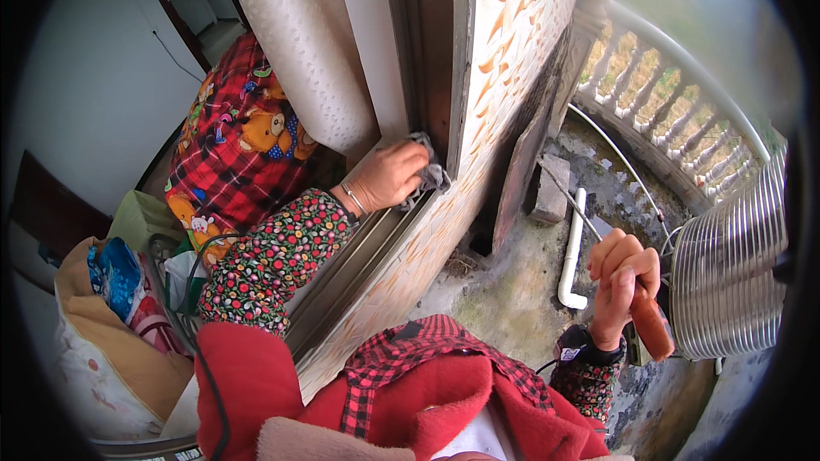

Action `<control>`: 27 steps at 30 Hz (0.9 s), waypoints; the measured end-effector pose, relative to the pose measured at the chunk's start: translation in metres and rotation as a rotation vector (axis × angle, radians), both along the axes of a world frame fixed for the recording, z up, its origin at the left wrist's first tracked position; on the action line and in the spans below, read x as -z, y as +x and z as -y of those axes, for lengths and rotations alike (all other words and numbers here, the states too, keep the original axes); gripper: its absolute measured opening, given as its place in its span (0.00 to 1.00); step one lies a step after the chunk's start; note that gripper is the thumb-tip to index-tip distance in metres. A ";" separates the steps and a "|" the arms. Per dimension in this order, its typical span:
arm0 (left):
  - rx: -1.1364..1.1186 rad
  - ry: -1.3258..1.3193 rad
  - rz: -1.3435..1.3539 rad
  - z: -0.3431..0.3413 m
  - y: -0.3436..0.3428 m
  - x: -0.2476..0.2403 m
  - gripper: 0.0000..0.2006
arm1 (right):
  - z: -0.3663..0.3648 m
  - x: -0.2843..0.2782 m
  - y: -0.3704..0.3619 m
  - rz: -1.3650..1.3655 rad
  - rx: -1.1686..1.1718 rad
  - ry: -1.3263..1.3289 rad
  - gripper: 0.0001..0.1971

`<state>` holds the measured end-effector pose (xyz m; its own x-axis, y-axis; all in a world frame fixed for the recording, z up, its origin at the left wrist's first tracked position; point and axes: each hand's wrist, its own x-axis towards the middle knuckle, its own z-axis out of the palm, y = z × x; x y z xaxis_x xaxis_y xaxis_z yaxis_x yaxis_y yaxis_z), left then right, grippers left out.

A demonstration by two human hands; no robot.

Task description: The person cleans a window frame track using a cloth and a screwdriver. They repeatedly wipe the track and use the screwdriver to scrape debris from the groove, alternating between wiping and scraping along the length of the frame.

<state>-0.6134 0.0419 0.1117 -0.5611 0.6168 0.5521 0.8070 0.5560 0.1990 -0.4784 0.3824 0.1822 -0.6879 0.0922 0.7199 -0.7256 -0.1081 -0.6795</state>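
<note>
My left hand, with a bangle at the wrist, presses a crumpled grey cloth into the lower corner of the window frame. Its fingers are closed over the cloth, just above the sill track. Out over the balcony, my right hand grips a screwdriver-like tool by its orange-brown handle. The tool's long thin shaft points up and left, toward a grey block. What its tip looks like is too small to tell.
A cream curtain hangs by the window. Indoors lie a red plaid bear-print cover and a bag of cloths. Outside are a tiled wall, a leaning board, a white pipe, a ribbed metal tank and a balustrade.
</note>
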 end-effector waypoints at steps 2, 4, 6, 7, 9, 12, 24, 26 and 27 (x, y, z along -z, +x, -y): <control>-0.061 0.174 0.081 -0.002 0.011 -0.014 0.14 | 0.002 -0.001 0.002 -0.019 -0.013 0.002 0.15; -0.096 0.375 -0.034 -0.003 0.022 -0.034 0.15 | 0.003 -0.002 0.005 -0.006 -0.001 -0.023 0.15; -0.113 0.554 -0.112 -0.012 0.022 -0.051 0.16 | 0.003 -0.001 0.007 0.001 0.007 -0.026 0.16; -0.153 0.651 -0.119 -0.020 0.017 -0.056 0.17 | 0.003 -0.001 0.008 0.025 0.014 -0.033 0.16; -0.026 0.688 -0.059 -0.045 0.002 -0.051 0.18 | 0.002 0.002 0.009 0.006 0.027 -0.004 0.16; -0.099 0.645 -0.184 -0.055 -0.004 -0.026 0.21 | 0.000 0.004 0.009 0.012 0.045 0.003 0.15; -0.086 0.641 0.146 -0.022 0.020 -0.062 0.13 | 0.004 0.003 0.006 0.030 -0.029 -0.011 0.14; -0.095 0.738 -0.107 -0.031 0.021 -0.108 0.14 | 0.002 0.000 0.006 0.039 -0.022 -0.040 0.14; -0.075 0.729 -0.279 -0.038 0.015 -0.136 0.15 | 0.001 0.000 0.007 0.025 -0.035 -0.028 0.14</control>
<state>-0.5985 0.0802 0.2476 -0.3678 0.0104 0.9298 0.8466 0.4175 0.3302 -0.4715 0.3818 0.1824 -0.7087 0.0871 0.7001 -0.7040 -0.1522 -0.6937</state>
